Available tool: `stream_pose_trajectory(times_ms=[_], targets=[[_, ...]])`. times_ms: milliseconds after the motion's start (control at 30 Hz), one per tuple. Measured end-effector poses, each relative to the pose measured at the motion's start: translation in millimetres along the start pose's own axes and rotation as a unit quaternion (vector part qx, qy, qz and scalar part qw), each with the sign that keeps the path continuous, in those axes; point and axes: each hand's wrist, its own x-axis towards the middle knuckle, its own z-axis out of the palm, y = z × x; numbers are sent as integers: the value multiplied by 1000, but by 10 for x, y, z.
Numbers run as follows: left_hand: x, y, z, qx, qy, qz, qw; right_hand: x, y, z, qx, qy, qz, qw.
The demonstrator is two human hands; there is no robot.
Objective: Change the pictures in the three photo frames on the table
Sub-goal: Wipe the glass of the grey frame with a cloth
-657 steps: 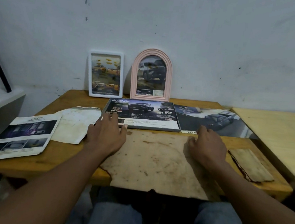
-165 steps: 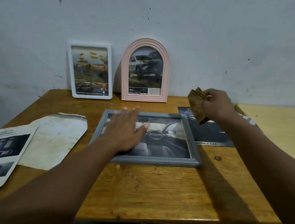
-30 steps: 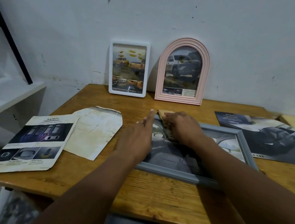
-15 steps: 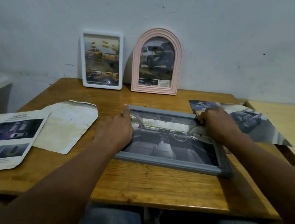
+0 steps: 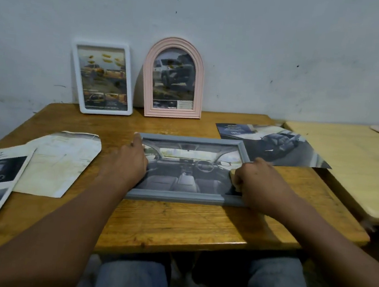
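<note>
Two hands on the grey frame [image 5: 185,196].
Your left hand [image 5: 124,166] lies with straight fingers on its left edge; your right hand [image 5: 261,187] curls round a tan wad [image 5: 236,173] at its right end. The frame lies flat mid-counter [image 5: 174,222]. White frame [image 5: 106,110] and pink frame [image 5: 172,113] stand against the wall.

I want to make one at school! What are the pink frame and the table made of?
Pink frame: probably moulded plastic, matte; its colour is even and its ridged rim smooth, though painted wood is possible. Table: wood with a slightly glossy varnish; grain lines show and the front edge catches light.
</note>
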Motion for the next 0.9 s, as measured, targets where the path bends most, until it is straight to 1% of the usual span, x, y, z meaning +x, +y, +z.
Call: stream_pose_trajectory(times_ms=[33,67,100,133,167,200,233,267,300,333,367,400,433,467,500,533,567,633,700,733,833,900], targets=[[-8,2,-6,-4,-1,1,1000,-57,30,-29,39,-4,1,999],[-19,4,-17,-9,-2,3,1000,-106,83,-67,110,-9,14,994],[-27,-2,-24,-15,-1,7,1000,-145,149,-117,210,-17,38,977],[-33,-11,-30,-21,2,12,1000,-181,215,-177,322,-13,66,944],[-33,-21,-35,-27,6,14,1000,-200,289,-227,422,9,96,901],[-33,-30,-43,-33,6,14,999,-204,377,-266,494,42,126,859],[-35,-35,-52,-42,3,13,999,-192,474,-289,535,84,151,827],[-40,-38,-60,-53,-1,11,999,-173,571,-306,533,129,170,819],[-47,-39,-59,-64,-3,9,998,-143,671,-317,491,164,182,836],[-59,-35,-62,-77,-3,9,997,-124,738,-336,430,174,185,866],[-73,-31,-64,-93,2,14,996,-103,788,-341,366,157,179,899],[-92,-27,-77,-112,8,18,993,-82,820,-329,305,112,168,931],[-110,-28,-88,-137,17,22,990,-57,835,-294,246,43,154,956],[-126,-37,-104,-160,29,23,986,-38,823,-237,191,-38,139,971],[-137,-51,-123,-173,42,21,984,-18,796,-176,146,-109,122,976],[-143,-66,-150,-173,49,13,984,16,770,-129,117,-146,107,977],[-142,-86,-179,-161,49,-1,986,61,746,-106,108,-146,102,978],[-121,-116,-254,-124,22,-46,991,159,672,-138,125,-96,115,981],[-94,-106,-350,-102,-23,-82,991,284,594,-173,147,-47,128,980],[-80,-86,-393,-98,-42,-90,990,347,549,-185,153,-50,133,978],[-40,-1,-467,-100,-76,-91,988,505,380,-151,149,-97,140,974],[-19,49,-483,-120,-95,-89,984,573,264,-137,132,-91,130,978]])
